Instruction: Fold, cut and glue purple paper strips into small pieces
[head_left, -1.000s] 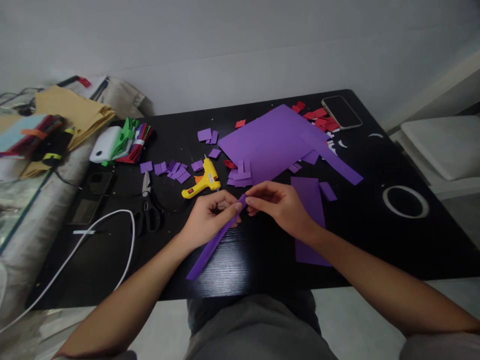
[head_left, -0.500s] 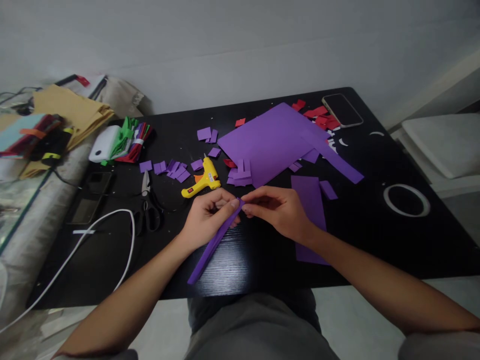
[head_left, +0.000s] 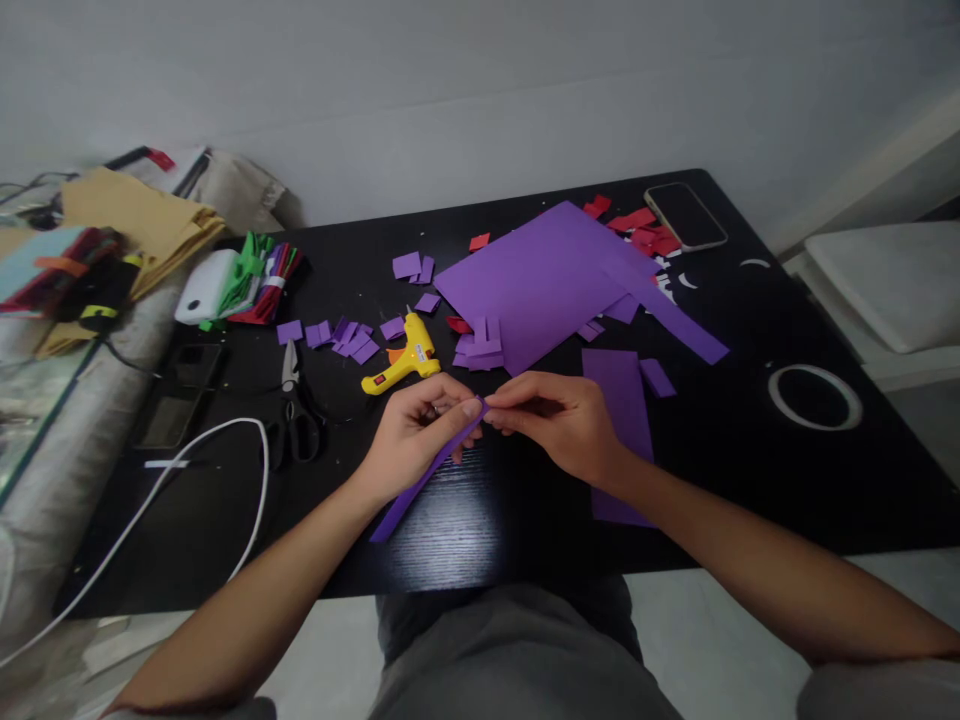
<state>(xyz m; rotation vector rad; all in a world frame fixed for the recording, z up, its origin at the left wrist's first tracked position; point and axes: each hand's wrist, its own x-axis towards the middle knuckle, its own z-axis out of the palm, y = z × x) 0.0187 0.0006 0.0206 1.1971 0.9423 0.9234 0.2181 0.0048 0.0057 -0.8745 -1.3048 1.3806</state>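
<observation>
Between both hands is a long purple paper strip (head_left: 409,500), slanting down to the lower left above the black table. My left hand (head_left: 420,430) pinches it near its upper end, thumb on top. The fingertips of my right hand (head_left: 559,415) are closed on that same end, and they hide its tip. Just beyond my left hand lies a yellow glue gun (head_left: 411,358). Small purple paper pieces (head_left: 480,345) sit past the hands, beside a large purple sheet (head_left: 540,270). A smaller purple sheet (head_left: 619,400) lies partly under my right forearm.
Black-handled scissors (head_left: 300,415) and a looped white cable (head_left: 259,480) are on the left. Bundled coloured strips (head_left: 259,285) stand at the back left. Red scraps (head_left: 645,235), a phone (head_left: 686,216) and a white tape ring (head_left: 814,398) occupy the right side of the black table (head_left: 720,470).
The strip's free lower end has swung slightly up and to the left. Both hands stay almost in place, the right fingers shifting a little at the strip's end.
</observation>
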